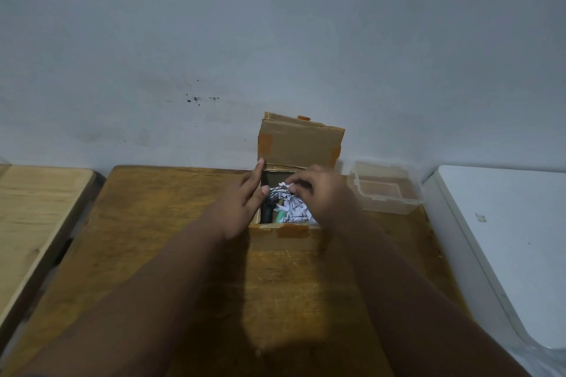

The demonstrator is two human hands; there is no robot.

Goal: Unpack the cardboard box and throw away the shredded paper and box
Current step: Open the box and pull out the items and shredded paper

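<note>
Both hands at the cardboard box: left hand fingers spread along its edge, right hand fingers pinching shredded paper.

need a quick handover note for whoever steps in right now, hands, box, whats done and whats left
Left hand: open, resting on the left edge of the cardboard box.
Right hand: fingertips pinching the shredded paper inside the box.
Box stands on the wooden table, lid up against the wall; an empty clear container sits to its right.
Done: box opened.
Left: take out the paper and contents, bin the paper and box.
</note>
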